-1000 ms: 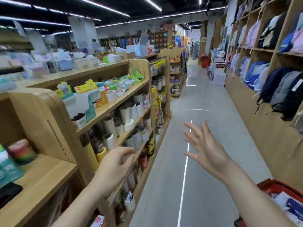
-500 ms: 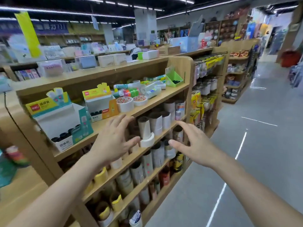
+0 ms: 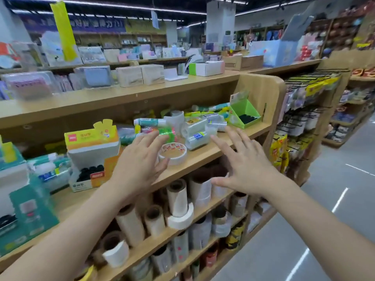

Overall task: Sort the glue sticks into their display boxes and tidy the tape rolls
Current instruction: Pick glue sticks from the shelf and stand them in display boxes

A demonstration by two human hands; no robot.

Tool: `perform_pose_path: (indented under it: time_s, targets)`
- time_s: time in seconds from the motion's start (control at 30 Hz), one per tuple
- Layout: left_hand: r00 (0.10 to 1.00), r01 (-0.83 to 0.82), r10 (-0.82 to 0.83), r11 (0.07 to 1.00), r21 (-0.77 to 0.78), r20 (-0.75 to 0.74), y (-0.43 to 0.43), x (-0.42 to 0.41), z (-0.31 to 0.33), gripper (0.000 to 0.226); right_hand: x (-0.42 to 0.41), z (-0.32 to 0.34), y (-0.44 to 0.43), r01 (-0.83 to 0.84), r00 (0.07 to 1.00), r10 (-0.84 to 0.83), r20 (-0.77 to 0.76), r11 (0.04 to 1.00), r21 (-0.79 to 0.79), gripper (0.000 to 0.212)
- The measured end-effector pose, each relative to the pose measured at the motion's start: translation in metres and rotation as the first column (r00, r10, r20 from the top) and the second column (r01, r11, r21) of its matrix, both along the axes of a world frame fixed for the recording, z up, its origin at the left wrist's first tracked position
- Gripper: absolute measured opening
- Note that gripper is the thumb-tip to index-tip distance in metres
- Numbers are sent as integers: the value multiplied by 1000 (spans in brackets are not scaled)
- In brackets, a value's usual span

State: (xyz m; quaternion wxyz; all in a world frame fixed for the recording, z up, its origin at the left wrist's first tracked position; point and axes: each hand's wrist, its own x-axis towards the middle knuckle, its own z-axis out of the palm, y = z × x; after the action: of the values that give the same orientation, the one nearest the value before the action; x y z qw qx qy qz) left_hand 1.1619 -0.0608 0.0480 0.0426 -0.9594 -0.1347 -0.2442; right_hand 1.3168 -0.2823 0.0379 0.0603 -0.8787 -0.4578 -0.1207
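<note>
1. Nearest, on the lower shelf, paper-cored tape rolls stand on end in a loose row, 1 perched on a flat white roll. They look light and stiff, best gripped round the outer wall.
2. The left hand hovers over the middle shelf, fingers straight and spread, holding nothing. Its fingertips are just beside a flat tape ring; contact cannot be told.
3. The right hand hangs palm down to the right, fingers splayed and empty, thumb pointing left, above the shelf's front edge.
4. The flat tape ring lies near that edge, between the 2 hands. It is probably a light, rigid hoop, easily pinched across rim and core.
5. Behind it, film-wrapped glue stick packs lie jumbled. They seem light but slick, likely to roll, so a grip round the middle suits.
6. At left, an orange display box holds black-capped sticks. At far right stands a green display box, also showing dark caps.
</note>
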Motion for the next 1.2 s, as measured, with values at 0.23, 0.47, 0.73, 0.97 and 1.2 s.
perform_pose_path:
  time_s: [0.23,0.47,0.73,0.97,1.2]
  targets:
    - [989,-148,148,989,-13,15,5,92,-10,56,111,8,51,-145,973,155,-171,987,72,103]
    - [964,-258,263,962,-88,47,-15,166,-29,62,211,-13,96,-373,757,502,-418,858,355,71]
    - [861,-483,472,875,-17,-189,-23,205,-33,62,237,-24,139,-491,709,576,-407,817,301,74]
    - [869,-470,483,874,123,-111,-13,200,-46,47,241,-25,153,-524,771,544,-330,837,156,75]
    - [897,-420,428,904,-86,114,-1,195,-42,49,248,-22,154,-528,799,550,-244,835,153,79]
